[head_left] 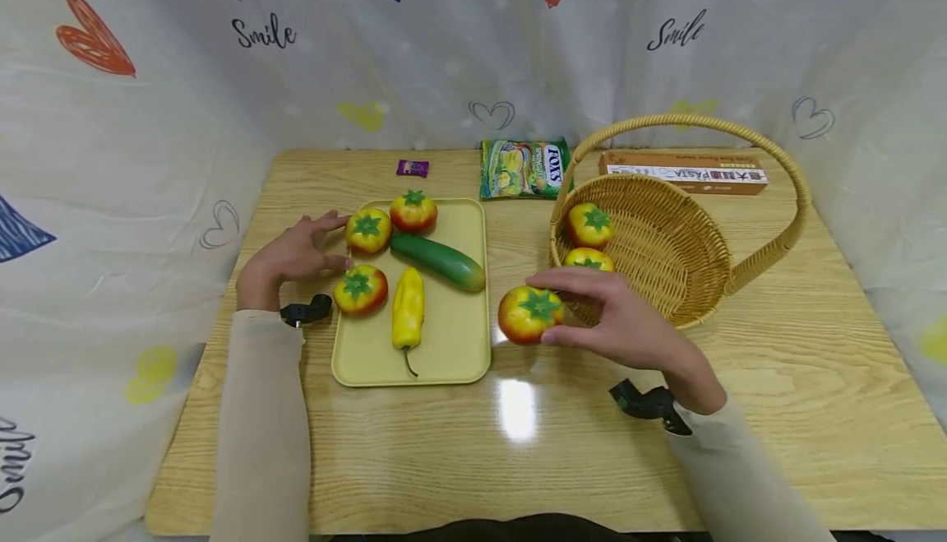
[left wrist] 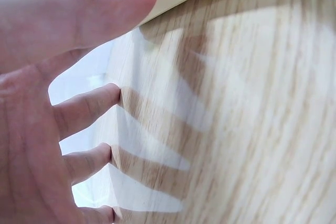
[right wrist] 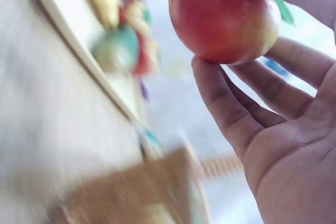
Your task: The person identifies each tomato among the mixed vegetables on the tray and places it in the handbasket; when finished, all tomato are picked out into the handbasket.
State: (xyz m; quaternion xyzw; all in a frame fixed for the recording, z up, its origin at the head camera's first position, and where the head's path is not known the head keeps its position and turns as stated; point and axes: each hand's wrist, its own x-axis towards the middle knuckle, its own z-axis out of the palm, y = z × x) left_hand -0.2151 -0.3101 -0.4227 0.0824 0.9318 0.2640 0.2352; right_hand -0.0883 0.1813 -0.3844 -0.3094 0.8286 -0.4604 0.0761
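Round glossy tomato (head_left: 520,320), red blending into yellow, green star-shaped leaves (head_left: 541,305) on top, pinched by right hand (head_left: 627,318), left hand (head_left: 296,252) beside yellow tray (head_left: 453,345), fingers spread

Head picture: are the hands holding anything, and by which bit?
The right hand holds a red-and-yellow fruit by its rounded sides, between thumb and fingers; the left hand holds nothing.

Held red-yellow fruit (right wrist: 223,22) partly beyond the right wrist view's top edge, the basket (right wrist: 131,184) below blurry.
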